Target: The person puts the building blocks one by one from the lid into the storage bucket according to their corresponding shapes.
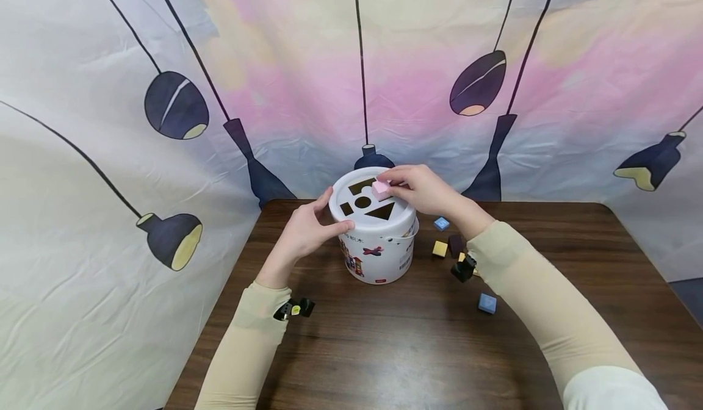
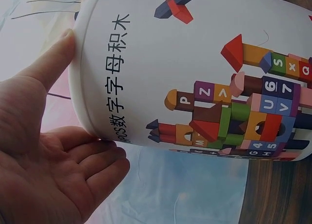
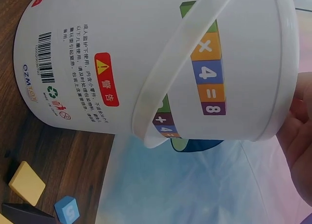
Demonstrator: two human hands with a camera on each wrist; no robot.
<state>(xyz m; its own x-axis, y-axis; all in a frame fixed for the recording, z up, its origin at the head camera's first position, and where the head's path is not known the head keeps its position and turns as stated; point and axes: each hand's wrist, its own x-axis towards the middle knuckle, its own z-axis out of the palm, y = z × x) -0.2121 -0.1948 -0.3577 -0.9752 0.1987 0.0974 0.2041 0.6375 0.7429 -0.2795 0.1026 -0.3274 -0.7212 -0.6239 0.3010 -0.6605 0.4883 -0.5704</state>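
A white toy-block bucket (image 1: 379,257) stands upright on the table, its white lid (image 1: 359,218) cut with several dark shaped holes. My left hand (image 1: 302,230) rests against the lid's left edge, thumb on the near rim and fingers farther round. Seen from the left wrist, its fingers (image 2: 105,160) are loosely extended and the palm is apart from the bucket. Between thumb and fingers, my right hand (image 1: 420,187) pinches a pink block (image 1: 381,190) over the right part of the lid. That block is hidden in the right wrist view, where part of the hand (image 3: 300,136) shows beyond the rim.
Right of the bucket lie a blue block (image 1: 442,223), a yellow block (image 1: 439,249) and a dark block (image 1: 455,246). Another blue block (image 1: 487,303) sits nearer on the wooden table (image 1: 384,349). The bucket's handle (image 3: 161,82) hangs on its side. A printed cloth (image 1: 307,62) hangs behind.
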